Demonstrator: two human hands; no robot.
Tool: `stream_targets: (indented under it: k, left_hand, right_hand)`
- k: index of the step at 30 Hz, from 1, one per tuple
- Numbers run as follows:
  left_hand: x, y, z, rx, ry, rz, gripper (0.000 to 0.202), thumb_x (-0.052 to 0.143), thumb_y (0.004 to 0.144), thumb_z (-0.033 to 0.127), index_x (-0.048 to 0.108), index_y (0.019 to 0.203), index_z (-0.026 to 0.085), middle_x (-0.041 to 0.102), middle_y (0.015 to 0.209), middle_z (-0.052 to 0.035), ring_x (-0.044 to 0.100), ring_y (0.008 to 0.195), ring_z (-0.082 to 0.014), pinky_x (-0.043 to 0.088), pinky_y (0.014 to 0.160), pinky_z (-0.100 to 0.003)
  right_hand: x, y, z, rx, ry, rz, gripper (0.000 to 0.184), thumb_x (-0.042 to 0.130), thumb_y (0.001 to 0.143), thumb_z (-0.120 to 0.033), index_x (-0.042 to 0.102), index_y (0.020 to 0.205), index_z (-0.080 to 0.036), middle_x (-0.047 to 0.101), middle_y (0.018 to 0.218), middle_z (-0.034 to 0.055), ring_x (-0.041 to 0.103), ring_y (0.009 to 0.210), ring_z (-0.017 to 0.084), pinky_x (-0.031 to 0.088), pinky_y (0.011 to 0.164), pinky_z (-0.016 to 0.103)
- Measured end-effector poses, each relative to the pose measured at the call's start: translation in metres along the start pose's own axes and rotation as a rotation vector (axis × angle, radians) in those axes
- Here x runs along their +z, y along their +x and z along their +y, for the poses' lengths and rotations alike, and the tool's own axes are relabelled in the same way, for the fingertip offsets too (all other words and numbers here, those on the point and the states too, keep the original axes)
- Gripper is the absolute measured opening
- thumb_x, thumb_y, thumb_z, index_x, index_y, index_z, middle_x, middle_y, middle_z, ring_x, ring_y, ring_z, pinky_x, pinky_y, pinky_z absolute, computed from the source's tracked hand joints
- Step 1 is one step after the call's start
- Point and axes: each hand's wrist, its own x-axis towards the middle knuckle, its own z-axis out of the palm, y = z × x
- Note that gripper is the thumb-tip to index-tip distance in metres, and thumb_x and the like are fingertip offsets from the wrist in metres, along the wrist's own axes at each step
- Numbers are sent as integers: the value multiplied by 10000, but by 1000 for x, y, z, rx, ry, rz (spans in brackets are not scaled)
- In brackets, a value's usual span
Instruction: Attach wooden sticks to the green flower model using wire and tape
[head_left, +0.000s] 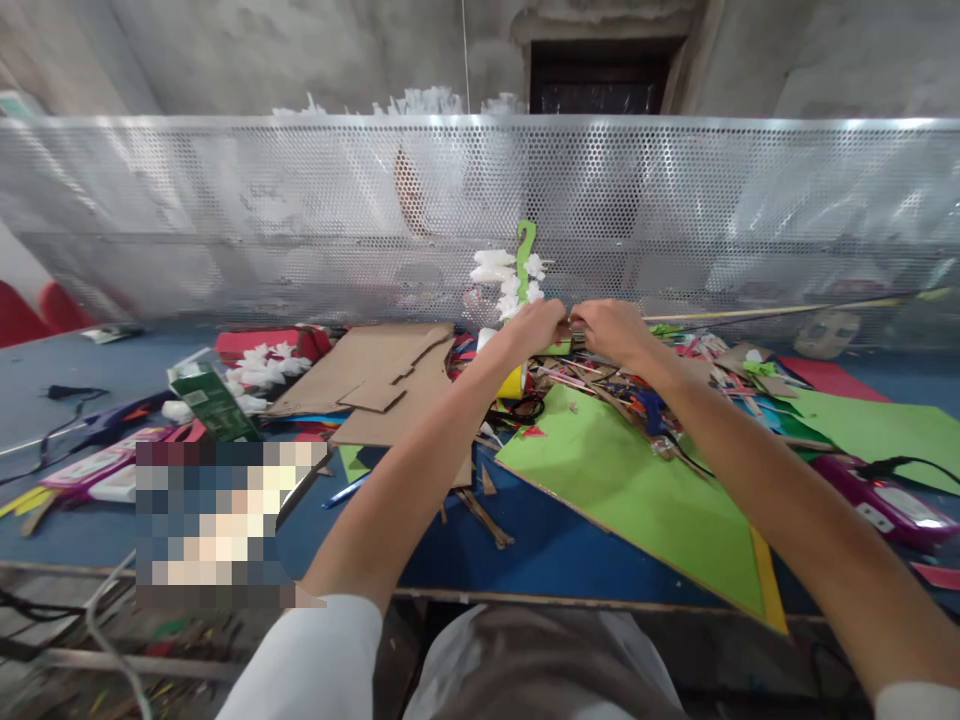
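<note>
Both arms reach forward across the blue table. My left hand (544, 324) is closed in a pinch above the clutter near the mesh panel. Close on its right, my right hand (606, 326) is pinched too, its fingertips almost meeting those of the left. Anything between the fingers is too small or hidden to name. Just behind the left hand stands a green hook-topped cutout (525, 245) with white flower-like pieces (510, 300) around it. Below the hands lie a yellow roll (513, 383) and a heap of thin sticks and scraps (581, 378).
A perforated metal panel (300, 215) runs along the back. Brown cardboard (360, 370) lies left of centre, with a green box (214, 400) beside it. Green sheets (637, 480) cover the right-hand front. Purple power strips (885, 500) with cables lie at both sides.
</note>
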Motion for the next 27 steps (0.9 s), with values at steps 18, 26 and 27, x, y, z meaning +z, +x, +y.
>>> stream_targets:
  k: [18,26,27]
  left_hand:
    - [2,11,-9,-50,-10,-178,142,674,763,129,794,838,137,759,789,-136,712,811,-259,416,659,-296]
    - [6,6,-6,-30,40,-230,124,666,653,57,706,654,174,711,681,-111,702,775,-268,381,638,-301]
    - [7,6,-7,-30,41,-203,129,672,643,55,708,657,178,721,701,-119,710,808,-278,391,657,-301]
  right_hand:
    - [9,-2,-16,-91,-183,-249,351,420,1027,-139,707,1225,-98,768,1039,256,747,1047,333,471,816,347]
    - [11,-5,-17,-216,-208,-293,330,457,995,-93,745,1156,-87,772,993,247,752,1046,352,484,805,355]
    - [11,-4,-17,-213,-207,-288,334,459,991,-90,741,1169,-93,774,999,244,754,1038,351,483,800,355]
